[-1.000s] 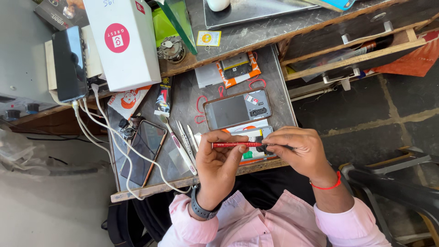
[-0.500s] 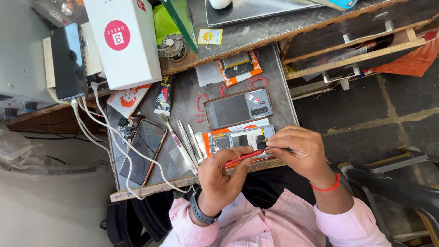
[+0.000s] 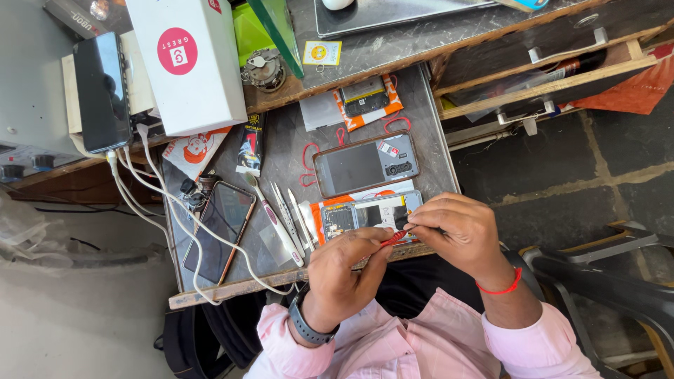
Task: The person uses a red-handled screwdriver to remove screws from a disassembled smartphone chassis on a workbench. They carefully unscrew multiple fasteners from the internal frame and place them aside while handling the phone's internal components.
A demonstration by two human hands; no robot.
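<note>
Your left hand (image 3: 344, 274) and right hand (image 3: 456, 235) both pinch the red screwdriver (image 3: 394, 237), just over the open phone (image 3: 368, 214).

White box (image 3: 189, 63) top left; dark phone screen (image 3: 223, 223) below; yellow sticker (image 3: 322, 52).

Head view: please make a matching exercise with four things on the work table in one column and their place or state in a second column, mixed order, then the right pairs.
Things:
1. opened phone
2. red screwdriver
3. white box
4. dark phone with cracked-looking glass

Places or states:
A. stands at the table's far left part, with a pink round mark
B. held between the left hand and right hand
C. lies with its inner parts showing, just beyond the hands
D. lies flat under white cables

Pairs: 1-C, 2-B, 3-A, 4-D
</note>
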